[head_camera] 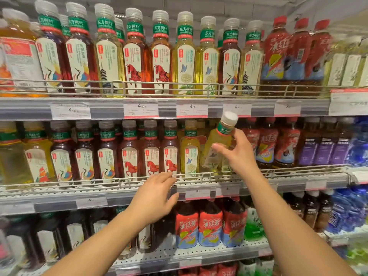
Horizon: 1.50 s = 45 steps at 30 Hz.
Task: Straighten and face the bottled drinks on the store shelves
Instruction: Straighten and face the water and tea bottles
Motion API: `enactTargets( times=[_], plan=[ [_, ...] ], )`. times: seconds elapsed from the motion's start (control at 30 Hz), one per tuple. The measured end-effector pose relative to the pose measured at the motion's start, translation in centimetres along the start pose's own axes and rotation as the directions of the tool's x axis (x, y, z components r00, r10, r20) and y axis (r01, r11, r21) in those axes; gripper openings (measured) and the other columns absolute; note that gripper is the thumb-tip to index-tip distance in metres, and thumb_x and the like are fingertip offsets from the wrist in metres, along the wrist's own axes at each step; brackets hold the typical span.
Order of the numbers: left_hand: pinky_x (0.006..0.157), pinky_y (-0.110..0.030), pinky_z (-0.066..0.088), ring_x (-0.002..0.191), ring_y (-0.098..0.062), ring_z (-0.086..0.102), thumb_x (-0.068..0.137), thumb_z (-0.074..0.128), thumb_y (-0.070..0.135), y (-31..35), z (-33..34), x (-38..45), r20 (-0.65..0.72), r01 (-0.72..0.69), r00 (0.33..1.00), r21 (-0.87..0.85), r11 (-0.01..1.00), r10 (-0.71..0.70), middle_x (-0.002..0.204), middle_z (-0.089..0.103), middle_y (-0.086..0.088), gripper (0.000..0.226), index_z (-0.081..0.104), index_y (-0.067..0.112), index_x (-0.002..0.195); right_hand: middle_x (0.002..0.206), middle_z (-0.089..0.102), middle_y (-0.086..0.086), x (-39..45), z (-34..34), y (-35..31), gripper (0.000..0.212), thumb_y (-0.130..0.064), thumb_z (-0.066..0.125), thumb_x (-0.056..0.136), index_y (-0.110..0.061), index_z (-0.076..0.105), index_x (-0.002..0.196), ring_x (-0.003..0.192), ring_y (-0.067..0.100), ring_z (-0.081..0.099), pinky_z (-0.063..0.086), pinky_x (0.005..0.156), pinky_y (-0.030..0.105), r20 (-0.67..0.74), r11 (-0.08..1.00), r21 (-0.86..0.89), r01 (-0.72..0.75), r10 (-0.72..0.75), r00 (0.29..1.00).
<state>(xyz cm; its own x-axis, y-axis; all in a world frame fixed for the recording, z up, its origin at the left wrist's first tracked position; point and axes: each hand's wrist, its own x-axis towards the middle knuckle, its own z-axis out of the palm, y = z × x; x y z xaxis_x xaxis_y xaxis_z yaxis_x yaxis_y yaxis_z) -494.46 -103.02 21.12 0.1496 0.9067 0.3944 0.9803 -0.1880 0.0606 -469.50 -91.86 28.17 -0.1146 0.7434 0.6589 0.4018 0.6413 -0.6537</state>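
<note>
The tilted bottle (pixel 218 144) holds pale yellow-green tea under a white cap, with a green neck band and a cream label printed with a blue butterfly. The upright bottle (pixel 190 150) just beside it bears the same colours. The dark tea bottles (pixel 150 150) to the left carry cream labels with a red horse. The iced tea bottles (pixel 278 142) on the right are red with blue and yellow. The wire rail (pixel 99 181) is off-white; the price tags (pixel 141 110) are white, edged red.

one head cam, close up, facing fwd at the middle shelf (pixel 59 193) (slightly upward tilt toward the upper shelf (pixel 29 108)); forearms enter from bottom edge. no 2nd view.
</note>
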Motion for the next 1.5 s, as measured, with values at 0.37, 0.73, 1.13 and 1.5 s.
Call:
enactTargets(
  times=[0.37,0.73,1.13,1.5],
  plan=[
    [0.118,-0.029,0.027,0.145,-0.015,0.037,0.096,0.05,0.053,0.7,-0.4,0.1,0.013,0.023,1.0,0.022,0.999,-0.023,0.158,0.04,0.003,0.057,0.05,0.025,0.146,0.125,0.059,-0.008,0.1,0.4,1.2,0.06,-0.035,0.082,0.083,-0.021,0.057,0.135,0.114,0.007,0.054,0.043,0.098,0.028,0.076,0.997,-0.042,0.059,-0.055,0.996],
    [0.118,-0.03,0.029,0.144,-0.015,0.04,0.095,0.051,0.052,0.8,-0.4,0.4,0.006,0.021,1.0,0.039,0.999,-0.021,0.157,0.043,0.002,0.056,0.053,0.024,0.144,0.126,0.063,0.006,1.8,2.7,2.2,0.074,-0.062,0.078,0.077,-0.026,0.045,0.133,0.117,0.028,0.059,0.052,0.094,0.045,0.119,0.956,-0.286,-0.066,0.104,0.987],
    [0.096,-0.035,0.053,0.119,-0.014,0.061,0.096,0.051,0.045,1.4,-1.9,2.0,-0.03,0.03,0.999,0.05,0.998,-0.028,0.131,0.065,0.009,0.042,0.062,0.026,0.132,0.126,0.061,0.007,1.6,1.4,2.6,0.063,-0.052,0.068,0.092,-0.017,0.052,0.142,0.116,0.027,0.059,0.05,0.094,0.041,0.125,0.905,-0.425,-0.015,0.075,0.989],
    [0.106,-0.044,0.048,0.124,-0.022,0.058,0.095,0.06,0.023,4.6,-3.8,7.6,-0.264,0.108,0.947,-0.279,0.954,-0.185,0.149,0.049,-0.002,0.058,0.042,0.019,0.15,0.129,0.058,0.012,2.7,-1.8,3.6,0.037,-0.021,0.055,0.101,-0.009,0.048,0.135,0.115,0.033,0.058,0.049,0.093,0.046,0.028,0.873,-0.487,-0.032,0.052,0.998]
  ],
)
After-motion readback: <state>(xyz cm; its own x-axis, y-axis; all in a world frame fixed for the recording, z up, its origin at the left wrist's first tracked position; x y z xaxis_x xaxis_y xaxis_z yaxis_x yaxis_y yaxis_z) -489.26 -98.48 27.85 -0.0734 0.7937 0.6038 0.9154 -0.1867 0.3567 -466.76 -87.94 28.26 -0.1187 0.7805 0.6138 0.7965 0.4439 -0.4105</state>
